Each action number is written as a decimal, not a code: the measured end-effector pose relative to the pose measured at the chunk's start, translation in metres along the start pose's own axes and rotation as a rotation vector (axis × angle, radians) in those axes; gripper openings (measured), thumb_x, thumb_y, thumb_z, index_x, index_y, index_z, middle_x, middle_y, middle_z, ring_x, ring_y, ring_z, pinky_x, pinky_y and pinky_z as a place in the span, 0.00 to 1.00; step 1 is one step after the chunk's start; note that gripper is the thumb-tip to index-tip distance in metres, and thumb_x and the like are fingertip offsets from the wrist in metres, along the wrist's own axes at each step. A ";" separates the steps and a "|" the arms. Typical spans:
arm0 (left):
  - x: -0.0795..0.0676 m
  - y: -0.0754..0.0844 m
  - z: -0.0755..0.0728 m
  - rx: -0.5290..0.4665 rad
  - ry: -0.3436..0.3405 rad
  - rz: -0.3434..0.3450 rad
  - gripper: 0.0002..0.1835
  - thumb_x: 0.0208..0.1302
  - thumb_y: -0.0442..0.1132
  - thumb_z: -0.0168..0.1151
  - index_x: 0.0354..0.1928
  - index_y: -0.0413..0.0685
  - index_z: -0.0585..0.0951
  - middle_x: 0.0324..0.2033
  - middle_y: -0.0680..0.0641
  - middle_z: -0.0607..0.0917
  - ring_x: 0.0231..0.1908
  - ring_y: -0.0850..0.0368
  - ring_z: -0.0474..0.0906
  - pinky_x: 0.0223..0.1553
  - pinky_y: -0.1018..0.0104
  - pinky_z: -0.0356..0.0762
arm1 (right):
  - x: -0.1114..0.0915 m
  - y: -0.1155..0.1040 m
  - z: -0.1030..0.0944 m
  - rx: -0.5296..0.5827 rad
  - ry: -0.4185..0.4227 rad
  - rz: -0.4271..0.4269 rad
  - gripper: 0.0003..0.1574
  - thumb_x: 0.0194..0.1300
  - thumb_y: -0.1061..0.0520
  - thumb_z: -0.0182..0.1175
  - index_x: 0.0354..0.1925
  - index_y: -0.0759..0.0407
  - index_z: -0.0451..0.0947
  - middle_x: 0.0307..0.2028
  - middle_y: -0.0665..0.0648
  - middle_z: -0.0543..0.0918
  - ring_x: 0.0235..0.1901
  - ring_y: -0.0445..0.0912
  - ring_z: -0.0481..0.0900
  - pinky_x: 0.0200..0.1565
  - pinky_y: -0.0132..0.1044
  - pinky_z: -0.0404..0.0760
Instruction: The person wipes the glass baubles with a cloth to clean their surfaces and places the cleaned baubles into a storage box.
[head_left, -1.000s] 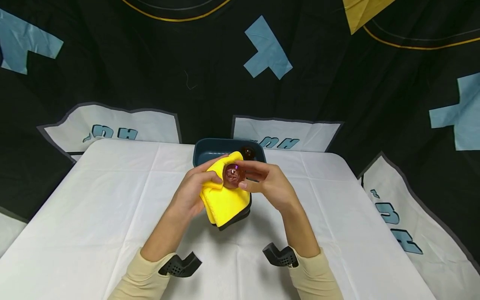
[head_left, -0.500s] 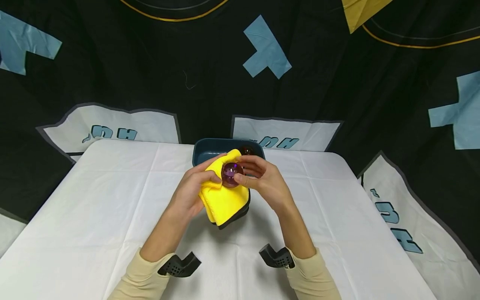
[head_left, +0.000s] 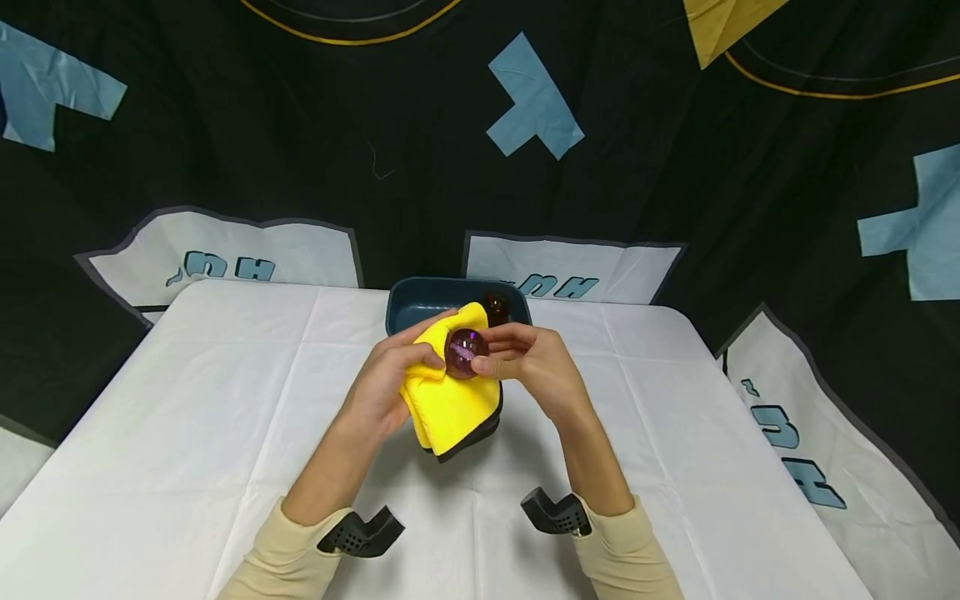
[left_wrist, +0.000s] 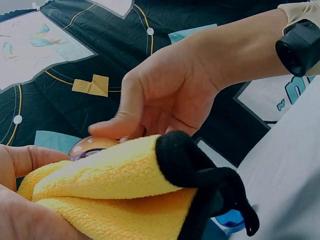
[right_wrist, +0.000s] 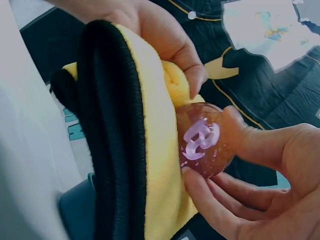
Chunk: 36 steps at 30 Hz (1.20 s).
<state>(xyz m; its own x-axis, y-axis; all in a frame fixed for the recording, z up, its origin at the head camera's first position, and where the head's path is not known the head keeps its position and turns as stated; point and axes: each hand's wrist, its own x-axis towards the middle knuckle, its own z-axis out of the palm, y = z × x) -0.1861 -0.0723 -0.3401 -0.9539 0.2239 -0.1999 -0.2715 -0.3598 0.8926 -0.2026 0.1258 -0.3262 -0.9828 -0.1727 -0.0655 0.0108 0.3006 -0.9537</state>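
Note:
A clear, purplish ball (head_left: 466, 353) with a pale purple mark inside rests against a yellow cloth (head_left: 450, 408) with a black underside. My left hand (head_left: 384, 379) grips the folded cloth, thumb on top, at the ball's left side. From the right, my right hand (head_left: 536, 367) pinches the ball between thumb and fingertips; the right wrist view shows this ball (right_wrist: 202, 137) pressed to the cloth's yellow face. In the left wrist view the cloth (left_wrist: 110, 175) covers most of the ball, leaving its top visible below the right thumb.
Behind the hands a dark blue tray (head_left: 420, 292) stands on the white-covered table (head_left: 225, 433). A dark brown ball (head_left: 496, 307) lies at the tray's right end. A black printed curtain (head_left: 420, 150) hangs behind the table.
The ball has turned in the right hand's fingers, so its inner mark looks different. My right hand has shifted slightly left, and its thumb now lies over the ball's edge. The left hand stays nearly still.

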 end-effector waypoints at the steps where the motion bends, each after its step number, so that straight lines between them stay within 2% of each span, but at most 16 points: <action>1: 0.000 0.000 0.000 0.000 0.001 -0.003 0.35 0.59 0.29 0.55 0.71 0.59 0.74 0.69 0.49 0.68 0.63 0.46 0.69 0.56 0.64 0.80 | 0.000 -0.001 0.001 -0.005 0.011 0.015 0.26 0.54 0.54 0.75 0.52 0.58 0.84 0.44 0.58 0.89 0.44 0.50 0.86 0.53 0.43 0.83; 4: -0.001 0.000 0.000 0.007 0.006 -0.006 0.35 0.59 0.29 0.56 0.70 0.59 0.74 0.68 0.49 0.68 0.62 0.46 0.70 0.57 0.63 0.80 | 0.000 -0.002 0.002 -0.018 0.014 0.018 0.26 0.56 0.52 0.75 0.51 0.59 0.83 0.44 0.59 0.88 0.43 0.50 0.86 0.53 0.43 0.83; 9: -0.001 0.002 -0.001 0.022 0.007 0.014 0.35 0.58 0.29 0.56 0.70 0.57 0.74 0.68 0.47 0.69 0.61 0.45 0.70 0.54 0.63 0.80 | 0.000 -0.001 0.003 -0.003 -0.050 -0.063 0.31 0.60 0.52 0.72 0.62 0.49 0.79 0.58 0.53 0.83 0.58 0.51 0.79 0.60 0.48 0.80; 11: -0.001 0.003 -0.001 0.022 0.003 0.018 0.35 0.58 0.29 0.55 0.71 0.55 0.74 0.68 0.47 0.69 0.61 0.46 0.70 0.53 0.64 0.80 | 0.000 0.000 0.004 0.007 -0.059 -0.076 0.32 0.60 0.51 0.72 0.63 0.47 0.79 0.59 0.51 0.82 0.60 0.51 0.78 0.62 0.49 0.78; 14: -0.002 0.003 -0.002 0.012 -0.017 0.009 0.35 0.59 0.29 0.54 0.72 0.54 0.72 0.68 0.46 0.69 0.60 0.46 0.70 0.53 0.65 0.80 | 0.000 0.000 0.005 -0.004 -0.020 -0.065 0.28 0.60 0.48 0.72 0.58 0.50 0.83 0.55 0.52 0.86 0.55 0.51 0.82 0.60 0.48 0.79; 19: -0.002 0.001 -0.002 0.008 -0.036 -0.007 0.35 0.60 0.29 0.53 0.72 0.54 0.72 0.68 0.45 0.69 0.60 0.46 0.71 0.54 0.64 0.80 | 0.001 0.001 0.008 -0.056 0.047 -0.031 0.27 0.61 0.41 0.71 0.50 0.57 0.85 0.43 0.58 0.88 0.43 0.52 0.83 0.50 0.42 0.83; 21: -0.001 0.000 -0.002 0.006 -0.041 -0.003 0.35 0.60 0.29 0.53 0.72 0.54 0.72 0.68 0.45 0.68 0.60 0.46 0.70 0.54 0.64 0.80 | 0.002 0.002 0.009 -0.065 0.046 -0.022 0.28 0.61 0.39 0.70 0.49 0.58 0.84 0.43 0.58 0.87 0.42 0.51 0.82 0.49 0.42 0.82; 24: -0.001 0.000 -0.002 0.004 -0.037 0.007 0.35 0.60 0.29 0.54 0.72 0.54 0.72 0.68 0.45 0.68 0.60 0.45 0.71 0.54 0.63 0.80 | 0.002 0.003 0.009 -0.036 0.018 -0.045 0.29 0.61 0.39 0.70 0.54 0.54 0.81 0.48 0.56 0.85 0.46 0.51 0.83 0.53 0.43 0.83; 27: 0.000 0.000 -0.003 0.000 -0.030 0.013 0.35 0.59 0.29 0.54 0.72 0.54 0.72 0.68 0.46 0.68 0.61 0.45 0.71 0.55 0.64 0.80 | 0.001 0.003 0.007 0.011 -0.035 -0.082 0.29 0.62 0.41 0.70 0.58 0.50 0.80 0.54 0.55 0.84 0.51 0.51 0.83 0.56 0.44 0.82; 32: -0.002 0.002 -0.004 -0.014 -0.028 0.021 0.36 0.60 0.28 0.54 0.72 0.54 0.71 0.69 0.47 0.68 0.63 0.45 0.70 0.56 0.64 0.81 | -0.001 0.002 -0.001 0.089 -0.139 -0.090 0.30 0.62 0.55 0.70 0.63 0.51 0.80 0.60 0.55 0.82 0.59 0.54 0.80 0.58 0.45 0.82; 34: -0.002 0.003 -0.004 -0.018 -0.031 0.027 0.35 0.60 0.28 0.54 0.72 0.53 0.71 0.69 0.47 0.67 0.63 0.45 0.69 0.56 0.64 0.81 | 0.000 0.003 -0.003 0.083 -0.156 -0.097 0.33 0.60 0.60 0.70 0.64 0.52 0.78 0.62 0.56 0.81 0.61 0.55 0.79 0.59 0.46 0.81; 36: -0.003 0.002 -0.004 -0.015 -0.038 0.028 0.35 0.61 0.28 0.54 0.73 0.53 0.71 0.69 0.47 0.67 0.63 0.45 0.69 0.55 0.64 0.81 | -0.001 0.003 -0.003 0.050 -0.138 -0.096 0.34 0.58 0.61 0.71 0.64 0.52 0.79 0.62 0.55 0.81 0.61 0.54 0.79 0.58 0.46 0.82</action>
<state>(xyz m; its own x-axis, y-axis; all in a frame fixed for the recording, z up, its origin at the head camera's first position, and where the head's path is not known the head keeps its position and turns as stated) -0.1849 -0.0772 -0.3389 -0.9558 0.2476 -0.1588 -0.2465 -0.3797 0.8917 -0.2026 0.1297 -0.3277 -0.9453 -0.3262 -0.0101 -0.0689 0.2299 -0.9708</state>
